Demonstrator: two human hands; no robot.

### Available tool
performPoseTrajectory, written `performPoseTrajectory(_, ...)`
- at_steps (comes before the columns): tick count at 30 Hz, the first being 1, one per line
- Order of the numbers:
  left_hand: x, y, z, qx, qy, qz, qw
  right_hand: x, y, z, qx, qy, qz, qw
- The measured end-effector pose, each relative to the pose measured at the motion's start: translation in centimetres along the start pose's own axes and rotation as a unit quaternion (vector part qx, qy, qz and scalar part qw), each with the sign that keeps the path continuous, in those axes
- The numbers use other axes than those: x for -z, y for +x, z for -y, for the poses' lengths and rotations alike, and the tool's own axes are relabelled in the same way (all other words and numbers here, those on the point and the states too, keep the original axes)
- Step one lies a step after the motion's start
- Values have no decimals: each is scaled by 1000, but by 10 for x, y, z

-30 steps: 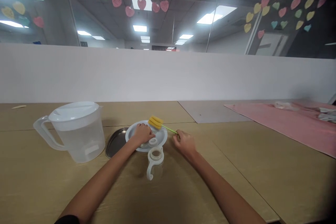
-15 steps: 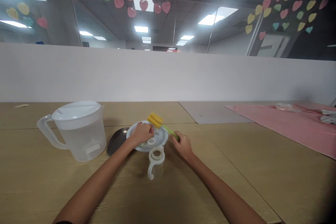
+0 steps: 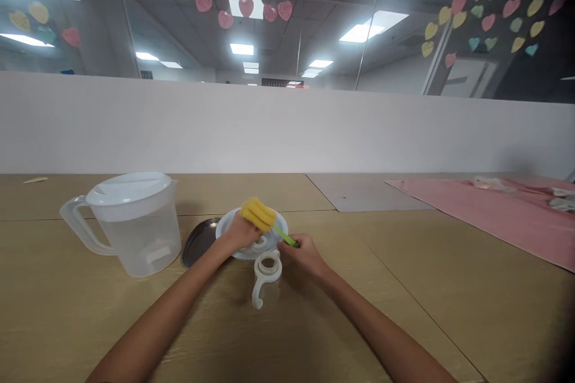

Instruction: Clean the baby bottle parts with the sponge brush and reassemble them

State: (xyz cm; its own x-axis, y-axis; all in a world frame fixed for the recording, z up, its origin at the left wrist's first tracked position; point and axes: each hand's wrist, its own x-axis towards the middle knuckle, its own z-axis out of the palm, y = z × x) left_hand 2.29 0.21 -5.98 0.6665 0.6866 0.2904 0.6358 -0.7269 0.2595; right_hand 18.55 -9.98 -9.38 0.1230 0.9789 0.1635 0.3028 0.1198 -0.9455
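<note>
A sponge brush with a yellow foam head (image 3: pixel 258 214) and a green handle is in my right hand (image 3: pixel 306 254), whose fingers are closed round the handle's end. The foam covers the fingers of my left hand (image 3: pixel 240 232), so their grip is hidden. Below the left hand is a shallow white bowl (image 3: pixel 281 233), with a small white ring (image 3: pixel 259 244) in it. Just in front of the bowl stands a clear container with a white collar and curved handle (image 3: pixel 268 264), its round mouth facing up.
A lidded clear pitcher (image 3: pixel 146 233) with liquid stands at the left. Beside the bowl lies a dark metal tray (image 3: pixel 197 243), partly covered by it. A pink cloth (image 3: pixel 489 209) spreads over the right side, and a white partition (image 3: pixel 287 131) closes off the table's back.
The sponge head has moved left and down, now overlapping my left hand. My right hand has shifted left and slightly down with the handle. The container and pitcher stay in place.
</note>
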Motion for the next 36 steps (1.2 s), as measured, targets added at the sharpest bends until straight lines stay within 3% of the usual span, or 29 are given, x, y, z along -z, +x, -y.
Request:
performPoseTrajectory(5, 5, 0, 0, -4, 50, 31, 998, 9, 4, 6, -24, 30, -52, 998)
performPoseTrajectory(15, 30, -3, 2, 3, 41, 48, 998, 24, 8, 8, -66, 16, 4, 998)
performPoseTrajectory(20, 43, -5, 4, -3, 13, 25, 1000, 27, 13, 3, -54, -2, -73, 996)
performPoseTrajectory(22, 46, -5, 4, -3, -8, 4, 1000, 28, 14, 2, -15, -25, -120, 992)
performPoseTrajectory(24, 49, -5, 3, -1, -44, -23, 999, 27, 11, 2, 59, -89, -153, 982)
performPoseTrajectory(27, 54, -6, 0, -7, -109, -53, 993, 24, 5, 4, 147, -214, -150, 954)
performPoseTrajectory(32, 66, -12, -7, -19, -193, -85, 977, 23, 5, 1, 119, -309, -183, 926)
performPoseTrajectory(36, 73, -16, -9, -15, -214, -138, 967, 26, 5, -4, 142, -419, -207, 873)
